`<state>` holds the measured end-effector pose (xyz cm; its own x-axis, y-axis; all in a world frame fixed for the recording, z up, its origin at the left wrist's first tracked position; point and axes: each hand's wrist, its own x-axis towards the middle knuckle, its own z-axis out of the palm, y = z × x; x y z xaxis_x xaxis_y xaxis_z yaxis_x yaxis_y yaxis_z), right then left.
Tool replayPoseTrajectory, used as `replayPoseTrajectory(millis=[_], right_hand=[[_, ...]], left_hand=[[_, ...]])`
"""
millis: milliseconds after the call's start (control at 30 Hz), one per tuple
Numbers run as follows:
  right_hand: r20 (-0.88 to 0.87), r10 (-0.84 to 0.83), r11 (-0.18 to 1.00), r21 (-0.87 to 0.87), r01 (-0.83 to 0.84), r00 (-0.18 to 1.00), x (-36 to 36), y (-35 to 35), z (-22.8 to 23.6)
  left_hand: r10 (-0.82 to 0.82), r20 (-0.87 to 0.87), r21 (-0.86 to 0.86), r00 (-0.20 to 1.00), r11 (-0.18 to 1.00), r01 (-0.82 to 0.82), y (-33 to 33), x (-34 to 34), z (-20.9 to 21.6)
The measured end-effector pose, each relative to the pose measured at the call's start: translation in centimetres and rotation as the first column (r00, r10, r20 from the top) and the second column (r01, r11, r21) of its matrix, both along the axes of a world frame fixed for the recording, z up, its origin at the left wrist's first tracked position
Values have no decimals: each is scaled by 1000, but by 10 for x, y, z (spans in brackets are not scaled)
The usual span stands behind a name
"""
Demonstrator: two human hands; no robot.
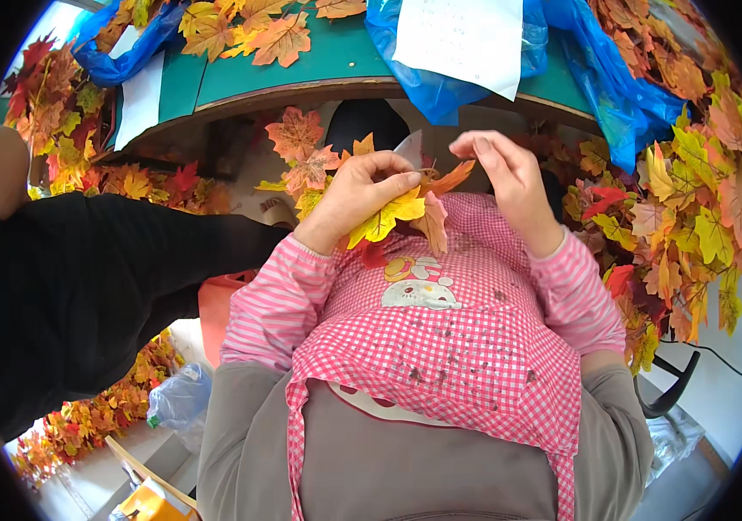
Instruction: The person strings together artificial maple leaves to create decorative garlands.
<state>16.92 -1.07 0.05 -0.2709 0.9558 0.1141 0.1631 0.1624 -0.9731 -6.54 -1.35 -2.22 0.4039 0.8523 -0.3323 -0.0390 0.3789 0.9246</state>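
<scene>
My left hand [361, 195] is closed, thumb against fingers, on a spray of artificial maple leaves [387, 215] in front of my apron. Yellow, orange and pinkish leaves stick out around its fingers, and the stem is mostly hidden. My right hand [510, 174] is raised just to the right of the spray, its fingers loosely bent and partly spread. Nothing shows between them. An orange leaf [451, 179] of the spray points up toward its fingertips. More pink-orange leaves [300, 143] hang beyond my left hand.
A green table [319, 54] curves across the far side, bearing loose leaves [282, 39], blue plastic bags [592, 65] and a white paper sheet [462, 39]. Dense leaf garlands [679, 208] hang at right. A person in black clothing [111, 286] sits close at left.
</scene>
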Motion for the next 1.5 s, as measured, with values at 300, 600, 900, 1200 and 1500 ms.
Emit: replayPoseTrajectory(millis=[300, 600, 900, 1200, 1500], right_hand=[[-399, 347, 813, -324, -485, 848, 0, 34, -15], [188, 340, 940, -80, -331, 922, -13, 35, -11], [450, 166, 964, 114, -241, 877, -17, 20, 4], [597, 357, 898, -7, -440, 719, 7, 30, 34], [483, 349, 910, 29, -413, 803, 24, 40, 33]], left_hand=[[94, -304, 485, 948, 872, 69, -1, -6, 6], [286, -449, 809, 847, 533, 249, 5, -2, 2], [99, -318, 429, 943, 902, 50, -2, 19, 17], [-38, -471, 599, 881, 719, 352, 5, 22, 18], [-258, -106, 98, 960, 958, 268, 6, 15, 10]])
